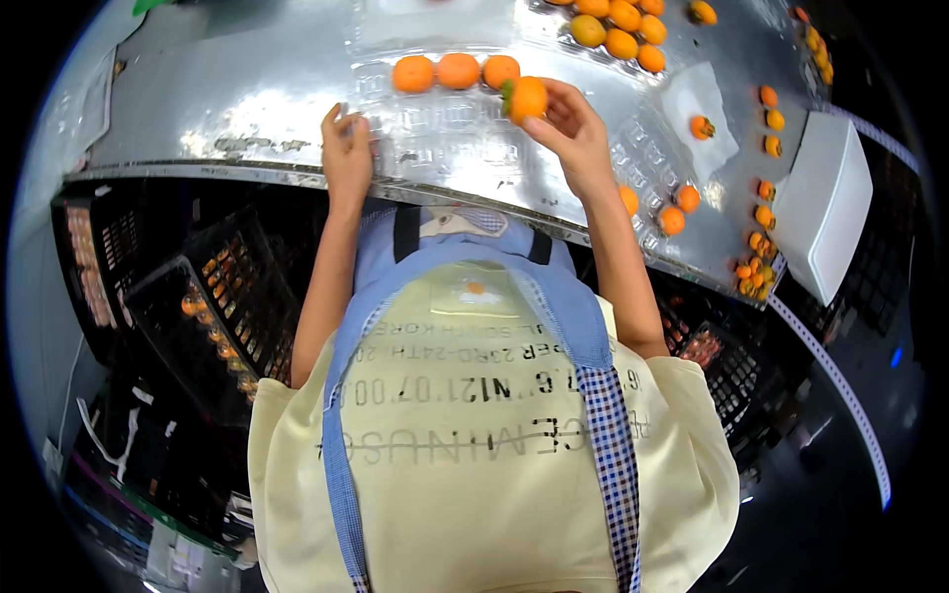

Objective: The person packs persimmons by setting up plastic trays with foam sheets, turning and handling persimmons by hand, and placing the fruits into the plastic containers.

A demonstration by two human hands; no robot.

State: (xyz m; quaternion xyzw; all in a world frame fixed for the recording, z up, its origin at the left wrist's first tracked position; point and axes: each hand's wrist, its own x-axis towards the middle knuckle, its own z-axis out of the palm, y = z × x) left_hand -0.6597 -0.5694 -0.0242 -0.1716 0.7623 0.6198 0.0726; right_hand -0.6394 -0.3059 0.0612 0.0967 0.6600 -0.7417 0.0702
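In my right hand, pinched between thumb and fingers, is an orange persimmon with a green calyx on its left side. It is over a clear plastic tray with moulded hollows, just below the right end of a row. That row along the tray's far side holds persimmons: one at the left, one in the middle and one at the right. My left hand is at the tray's left edge, fingers loosely bent and apart, holding nothing I can see. Whether it touches the tray I cannot tell.
Another clear tray with a few persimmons lies right of my right arm. Several persimmons fill a tray at the back. More lie along the table's right side, beside a white box. Dark crates stand below the metal table's left edge.
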